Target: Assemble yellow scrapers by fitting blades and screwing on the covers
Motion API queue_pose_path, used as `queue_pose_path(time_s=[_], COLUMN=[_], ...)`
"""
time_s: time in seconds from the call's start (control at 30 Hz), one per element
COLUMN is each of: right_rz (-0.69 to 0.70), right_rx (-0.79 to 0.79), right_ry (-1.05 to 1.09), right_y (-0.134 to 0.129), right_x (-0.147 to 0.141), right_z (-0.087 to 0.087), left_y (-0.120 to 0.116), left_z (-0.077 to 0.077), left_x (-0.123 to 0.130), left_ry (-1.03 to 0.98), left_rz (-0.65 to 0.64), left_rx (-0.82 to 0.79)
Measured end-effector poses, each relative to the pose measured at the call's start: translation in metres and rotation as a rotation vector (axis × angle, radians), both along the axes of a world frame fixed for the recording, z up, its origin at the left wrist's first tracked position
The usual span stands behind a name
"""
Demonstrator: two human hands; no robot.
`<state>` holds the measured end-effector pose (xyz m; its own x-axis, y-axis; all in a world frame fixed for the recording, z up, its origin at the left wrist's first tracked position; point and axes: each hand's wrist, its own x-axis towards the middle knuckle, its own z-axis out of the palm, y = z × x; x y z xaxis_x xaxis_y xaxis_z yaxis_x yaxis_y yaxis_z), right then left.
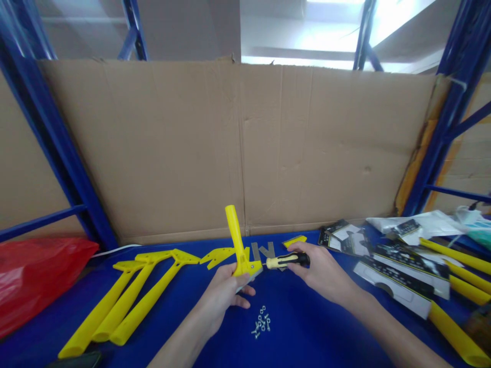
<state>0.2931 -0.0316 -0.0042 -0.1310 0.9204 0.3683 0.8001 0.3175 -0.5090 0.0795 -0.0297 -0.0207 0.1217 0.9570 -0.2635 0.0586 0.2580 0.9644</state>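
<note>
My left hand [230,289] holds a yellow scraper handle [235,235] by its head, with the tube part pointing up and away. A pale strip shows along the underside of that head. In my right hand [318,266] is a screwdriver [282,261] with a cream and black grip, lying level and pointing left. Its tip is close to the right end of the yellow head; whether they touch is too small to tell. Small screws and nuts [261,322] lie in a loose pile on the blue table [307,327], just nearer than my hands.
Yellow handles [148,301] lie at the left beside a red bag [42,276]. Yellow head pieces [218,255] and grey blades [270,249] lie behind my hands. Printed packages [395,286] and yellow tubes [456,332] cover the right side. A cardboard panel [172,153] stands behind.
</note>
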Motion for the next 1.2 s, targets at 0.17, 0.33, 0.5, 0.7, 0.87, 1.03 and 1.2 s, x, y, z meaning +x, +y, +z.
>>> queue_pose_path(time_s=[0.17, 0.33, 0.5, 0.7, 0.87, 1.03, 1.2], right_rz=[-0.048, -0.027, 0.075, 0.095, 0.105, 0.139, 0.184], right_rx=[0.229, 0.269, 0.261, 0.366, 0.410, 0.501, 0.630], right_ry=[0.221, 0.477, 0.559, 0.465, 0.400, 0.310, 0.170], right_y=[-0.004, -0.011, -0.017, -0.019, -0.020, -0.023, -0.027], right_x=[-0.003, -0.003, -0.007, -0.007, -0.007, -0.008, -0.011], right_z=[0.008, 0.010, 0.009, 0.010, 0.009, 0.009, 0.009], left_y=[0.001, 0.002, 0.002, 0.001, 0.000, -0.001, 0.000], left_z=[-0.002, -0.004, -0.004, -0.003, -0.002, -0.001, 0.000], left_x=[-0.001, -0.003, -0.004, -0.003, -0.002, -0.002, -0.002], left_ry=[-0.014, -0.038, -0.050, -0.043, -0.037, -0.021, -0.016], left_rz=[0.028, 0.010, -0.017, -0.015, -0.014, -0.006, 0.014], left_rx=[-0.004, -0.012, -0.002, -0.004, -0.005, -0.006, -0.006])
